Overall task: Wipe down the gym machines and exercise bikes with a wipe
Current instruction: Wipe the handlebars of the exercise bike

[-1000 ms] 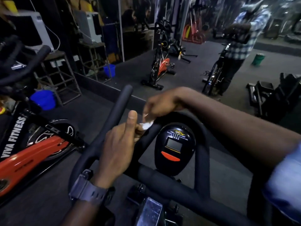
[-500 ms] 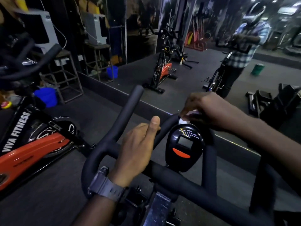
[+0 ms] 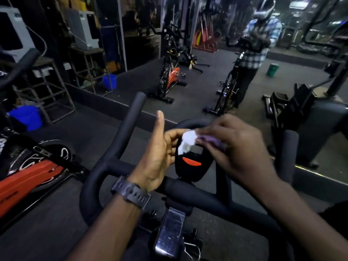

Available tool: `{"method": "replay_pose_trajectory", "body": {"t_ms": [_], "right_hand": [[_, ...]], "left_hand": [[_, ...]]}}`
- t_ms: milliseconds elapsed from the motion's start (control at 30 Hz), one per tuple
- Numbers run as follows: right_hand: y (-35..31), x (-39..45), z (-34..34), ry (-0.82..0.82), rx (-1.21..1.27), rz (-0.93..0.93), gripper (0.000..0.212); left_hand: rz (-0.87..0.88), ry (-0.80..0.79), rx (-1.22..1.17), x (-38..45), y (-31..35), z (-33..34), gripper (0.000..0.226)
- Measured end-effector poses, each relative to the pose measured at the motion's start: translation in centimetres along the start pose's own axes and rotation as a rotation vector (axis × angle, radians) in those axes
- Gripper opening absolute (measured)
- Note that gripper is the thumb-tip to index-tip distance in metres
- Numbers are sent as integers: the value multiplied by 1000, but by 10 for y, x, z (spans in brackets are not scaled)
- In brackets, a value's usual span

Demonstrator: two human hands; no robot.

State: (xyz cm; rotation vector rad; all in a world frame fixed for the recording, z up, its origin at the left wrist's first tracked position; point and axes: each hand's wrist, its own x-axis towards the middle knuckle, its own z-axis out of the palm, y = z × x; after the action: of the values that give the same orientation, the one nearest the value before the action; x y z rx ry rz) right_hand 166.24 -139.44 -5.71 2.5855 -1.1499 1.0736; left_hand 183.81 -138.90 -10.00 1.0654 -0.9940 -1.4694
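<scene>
- Over the bike console (image 3: 189,162), head view: right hand (image 3: 239,149) now presses the white wipe (image 3: 187,141) onto the console's upper face; half a second ago it sat higher, at the top bar of the handlebar (image 3: 116,147).
- Right hand fingers (image 3: 209,135) are curled together and pinched on the wipe; a purple patch shows under them, cannot tell whether it is part of the wipe or blur.
- Left hand (image 3: 160,153) has let go of the inner handlebar tube and now hovers open beside the console's left edge, palm turned toward it, thumb up, fingers apart; fingertips look close to or touching the wipe's left edge, cannot tell which.
- Watch (image 3: 131,193) on the left wrist, above the crossbar.
- Wipe covers the screen area; orange button below it shows uncovered.
- Meaning for the task: wiping has gone from the handlebar loop to the console, so this bike's top end looks partly done; judged next step is a pass down over the button, then the crossbar and side grips.
- Risk, as a judgement: the wipe is bunched small, so coverage per pass is low; pressing hard may trigger the button.
- Left edge of the floor: orange bike (image 3: 24,178) stands close, no wipe on it now.
- Mirror (image 3: 188,53) ahead reflects a person at the same bike; motion blur on both hands.
</scene>
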Motion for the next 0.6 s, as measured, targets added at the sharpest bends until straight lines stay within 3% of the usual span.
{"method": "replay_pose_trajectory", "body": {"t_ms": [100, 267, 433, 600], "right_hand": [[5, -35, 12, -120, 12, -50, 18], [-8, -8, 16, 57, 0, 73, 15], [-32, -8, 37, -122, -148, -160, 19], [-31, 1, 26, -100, -309, -72, 19]], "left_hand": [[-16, -22, -19, 2, -1, -4, 100], [8, -84, -63, 3, -4, -6, 97], [30, -163, -130, 4, -4, -11, 100], [56, -182, -121, 5, -6, -10, 105]]}}
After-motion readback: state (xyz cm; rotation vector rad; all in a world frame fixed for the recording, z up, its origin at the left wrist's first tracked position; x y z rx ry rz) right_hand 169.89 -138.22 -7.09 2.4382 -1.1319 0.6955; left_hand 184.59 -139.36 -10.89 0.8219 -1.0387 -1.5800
